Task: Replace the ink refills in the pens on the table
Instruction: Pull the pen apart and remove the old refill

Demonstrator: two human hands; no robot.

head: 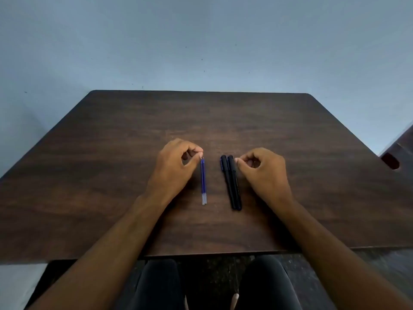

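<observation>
Two blue ink refills (203, 182) lie side by side on the dark wooden table (111, 153), tips pointing away from me. Two black capped pens (231, 182) lie close together just to their right. My left hand (173, 168) rests left of the refills, its fingers curled with thumb and forefinger meeting right at the refill tips; whether they pinch a tip is unclear. My right hand (263, 173) rests right of the pens, fingers curled, fingertips touching the far end of the nearer pen.
The table backs onto a pale blue wall (201, 52). A dark wooden chair or furniture piece with a cut-out (393, 159) stands at the right edge. My knees (212, 285) show below the table's front edge.
</observation>
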